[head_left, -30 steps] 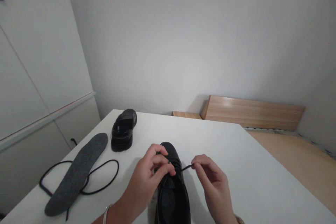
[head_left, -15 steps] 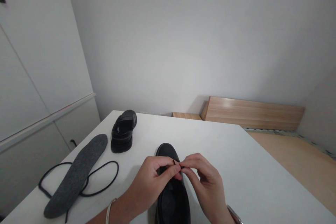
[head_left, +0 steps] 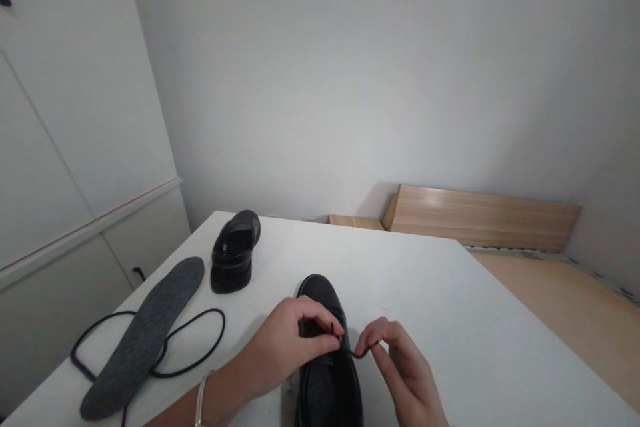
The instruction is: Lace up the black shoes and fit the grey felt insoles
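A black shoe (head_left: 330, 387) rests on the white table in front of me, its toe pointing away. Over its lacing area, my left hand (head_left: 297, 340) is closed, thumb and index finger pinching a black shoelace near the eyelets. To the right of the shoe, my right hand (head_left: 400, 363) pinches the same shoelace (head_left: 359, 354) between thumb and fingertips. A short curved stretch of lace runs between the two hands. My left fingers cover part of the shoe's upper.
On the left of the white table (head_left: 480, 327) lies a grey felt insole (head_left: 147, 333) on top of a loose black lace (head_left: 223, 330). Behind it stands a black shoe-like piece (head_left: 236, 250). A wooden headboard (head_left: 485, 213) is at the back right.
My right hand has moved right and slightly down, away from my left, drawing out a stretch of shoelace. My left hand stays pinched over the shoe.
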Motion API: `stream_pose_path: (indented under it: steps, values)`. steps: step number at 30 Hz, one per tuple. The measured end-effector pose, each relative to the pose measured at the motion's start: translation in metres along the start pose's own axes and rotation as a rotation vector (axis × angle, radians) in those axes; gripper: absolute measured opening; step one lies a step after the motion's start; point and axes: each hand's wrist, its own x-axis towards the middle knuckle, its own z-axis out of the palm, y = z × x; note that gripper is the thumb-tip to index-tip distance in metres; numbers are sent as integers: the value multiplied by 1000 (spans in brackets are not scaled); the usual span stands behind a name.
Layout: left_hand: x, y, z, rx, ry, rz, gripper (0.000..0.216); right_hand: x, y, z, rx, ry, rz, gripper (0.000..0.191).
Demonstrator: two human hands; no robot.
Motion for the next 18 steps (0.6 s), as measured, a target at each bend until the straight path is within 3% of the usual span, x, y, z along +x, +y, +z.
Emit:
stream_pose_path:
  steps: [3,6,12,18]
  values:
    - [-2,1,3,155,32,103,21,3,-7,0,-128,-42,34,16]
    - [-5,4,9,397,83,322,32,9,-15,6,-194,-70,54,21]
    - [-5,4,23,911,247,718,22,29,-13,26,-137,-82,131,21]
    - [-1,-2,28,1008,321,833,22,48,-17,16,-42,-217,276,20]
